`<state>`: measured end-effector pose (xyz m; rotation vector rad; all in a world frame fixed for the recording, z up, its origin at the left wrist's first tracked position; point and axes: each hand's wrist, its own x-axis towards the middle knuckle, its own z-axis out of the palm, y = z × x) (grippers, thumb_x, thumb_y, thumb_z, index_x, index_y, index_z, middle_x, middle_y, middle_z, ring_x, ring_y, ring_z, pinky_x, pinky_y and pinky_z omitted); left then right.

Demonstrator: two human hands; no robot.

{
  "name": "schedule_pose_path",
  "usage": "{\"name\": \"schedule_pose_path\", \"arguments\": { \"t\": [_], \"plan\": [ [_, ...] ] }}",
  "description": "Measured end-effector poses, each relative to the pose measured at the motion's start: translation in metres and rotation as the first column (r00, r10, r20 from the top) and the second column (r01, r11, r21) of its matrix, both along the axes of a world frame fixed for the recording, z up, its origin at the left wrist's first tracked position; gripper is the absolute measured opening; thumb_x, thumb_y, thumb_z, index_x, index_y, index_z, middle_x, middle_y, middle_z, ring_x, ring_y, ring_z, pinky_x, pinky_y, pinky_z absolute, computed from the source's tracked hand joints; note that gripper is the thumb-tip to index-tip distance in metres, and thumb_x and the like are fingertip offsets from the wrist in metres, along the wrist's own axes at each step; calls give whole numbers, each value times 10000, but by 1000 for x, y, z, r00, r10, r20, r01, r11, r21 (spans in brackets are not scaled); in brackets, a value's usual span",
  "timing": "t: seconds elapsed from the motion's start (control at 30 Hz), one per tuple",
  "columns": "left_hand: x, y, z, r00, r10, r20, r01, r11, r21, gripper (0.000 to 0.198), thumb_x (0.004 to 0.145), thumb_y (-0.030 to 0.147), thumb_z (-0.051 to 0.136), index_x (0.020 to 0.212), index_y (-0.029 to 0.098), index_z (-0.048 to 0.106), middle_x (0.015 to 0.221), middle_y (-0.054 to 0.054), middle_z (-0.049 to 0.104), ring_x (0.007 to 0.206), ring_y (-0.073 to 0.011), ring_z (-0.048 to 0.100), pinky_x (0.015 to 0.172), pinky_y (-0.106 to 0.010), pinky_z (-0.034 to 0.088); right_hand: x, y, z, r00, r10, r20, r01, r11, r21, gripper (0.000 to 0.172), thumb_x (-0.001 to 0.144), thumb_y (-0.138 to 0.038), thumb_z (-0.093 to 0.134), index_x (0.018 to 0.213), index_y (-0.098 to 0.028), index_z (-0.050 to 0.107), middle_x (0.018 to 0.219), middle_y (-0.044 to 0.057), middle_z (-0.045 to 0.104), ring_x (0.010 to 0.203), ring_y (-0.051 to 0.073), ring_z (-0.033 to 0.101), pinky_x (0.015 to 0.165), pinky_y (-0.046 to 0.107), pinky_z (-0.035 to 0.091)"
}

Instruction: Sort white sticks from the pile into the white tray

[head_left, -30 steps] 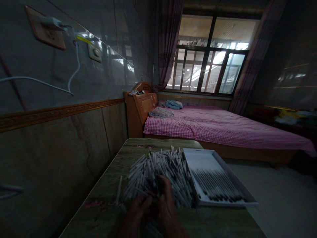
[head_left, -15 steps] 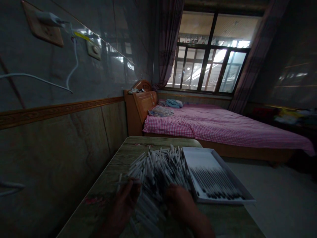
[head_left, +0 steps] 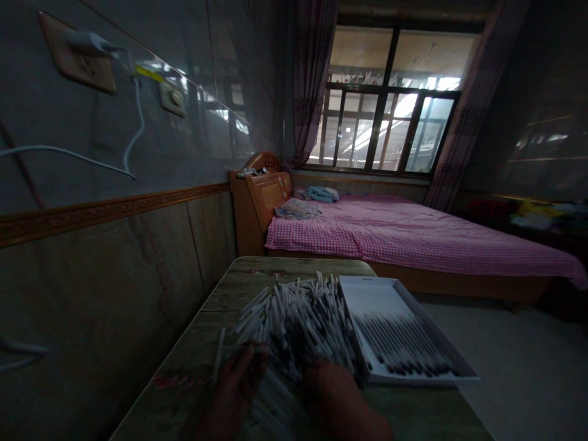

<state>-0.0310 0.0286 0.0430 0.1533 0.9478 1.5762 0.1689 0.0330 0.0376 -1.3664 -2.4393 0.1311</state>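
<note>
A heap of slim whitish pen-like sticks (head_left: 294, 306) lies on the table, some with dark parts. At its near left side, my left hand (head_left: 236, 383) is closed with one pale pen-like stick (head_left: 255, 349) pinched crosswise at the fingertips. My right hand (head_left: 333, 392) has curled fingers at the near right of the heap; what they hold, if anything, is hidden and blurred. Beside the heap on the right, a shallow white box (head_left: 372, 291) holds a slanted row of sticks (head_left: 408, 343) with dark near ends. More sticks lie between my hands, smeared by motion.
The marbled table (head_left: 215, 300) has a rounded far corner and stands along the tiled wall (head_left: 119, 294). Beyond it is a bed (head_left: 367, 226) with a pink checked sheet. A charger (head_left: 89, 44) with a white cable is plugged in on the left wall.
Both hands stay near the heap with only slight shifts. The stick in my left hand now lies more level. The whole view has moved down slightly.
</note>
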Motion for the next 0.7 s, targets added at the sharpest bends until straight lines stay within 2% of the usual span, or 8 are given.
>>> {"name": "schedule_pose_path", "arguments": {
  "t": [0.1, 0.17, 0.27, 0.37, 0.5, 0.57, 0.63, 0.7],
  "plan": [
    [1, -2, -2, 1000, -5, 0, 5, 1000, -14, 261, 798, -89, 615, 729, 137, 726, 707, -36, 797, 647, -183, 781, 586, -242, 652, 1, 1, 3, 984, -58, -168, 35, 990, -134, 329, 573, 40, 543, 688, -214, 717, 705, 28, 742, 592, 190, 677, 491, 234, 315],
    [1, -3, -6, 1000, -17, -7, 17, 1000, -22, 242, 767, -93, 659, 731, 136, 729, 724, -38, 801, 664, -195, 786, 600, -245, 655, -1, 3, 4, 923, -113, -368, 35, 977, -212, 309, 615, 12, 520, 726, -209, 704, 688, 2, 719, 647, 183, 686, 525, 223, 355],
    [2, -2, -12, 999, -50, -22, 50, 999, -13, 223, 724, -89, 714, 747, 131, 735, 733, -52, 805, 677, -211, 789, 617, -250, 656, -11, 5, -1, 754, -175, -633, 14, 968, -252, 252, 659, -71, 508, 770, -208, 688, 688, -10, 684, 676, 183, 665, 570, 238, 411],
    [4, -2, -14, 997, -72, -35, 71, 997, -14, 228, 702, -93, 730, 738, 133, 733, 727, -55, 807, 688, -215, 791, 615, -238, 652, -25, 3, -11, 522, -212, -826, -55, 958, -281, 238, 711, -188, 550, 879, -205, 718, 768, 15, 705, 725, 203, 668, 615, 276, 469],
    [7, -3, -13, 995, -76, -62, 76, 997, -2, 213, 677, -72, 767, 704, 137, 733, 709, -44, 805, 669, -194, 784, 615, -209, 641, -42, 0, -19, 210, -378, -902, -257, 868, -424, 221, 753, -377, 683, 895, -208, 697, 757, 19, 707, 644, 196, 656, 539, 273, 475],
    [6, -2, -16, 993, -90, -70, 93, 995, 35, 198, 662, -48, 797, 725, 135, 749, 740, -51, 815, 699, -196, 787, 642, -208, 640, -47, 0, -20, 96, -432, -897, -279, 853, -441, 258, 719, -426, 745, 836, -207, 674, 733, 14, 703, 619, 185, 641, 519, 261, 463],
    [6, -1, -21, 991, -116, -66, 120, 991, 59, 195, 635, -27, 831, 721, 131, 756, 739, -57, 817, 712, -202, 787, 645, -207, 636, -50, 2, -20, 42, -438, -898, -246, 867, -434, 283, 673, -438, 790, 767, -198, 674, 666, -7, 670, 583, 160, 600, 505, 242, 432],
    [5, 0, -26, 989, -136, -60, 141, 987, 73, 207, 594, 3, 874, 711, 130, 760, 718, -55, 813, 683, -198, 781, 614, -208, 630, -52, 3, -20, 29, -436, -900, -216, 876, -431, 282, 631, -419, 819, 729, -188, 690, 607, -31, 629, 545, 134, 552, 502, 232, 408]
  ]
}}
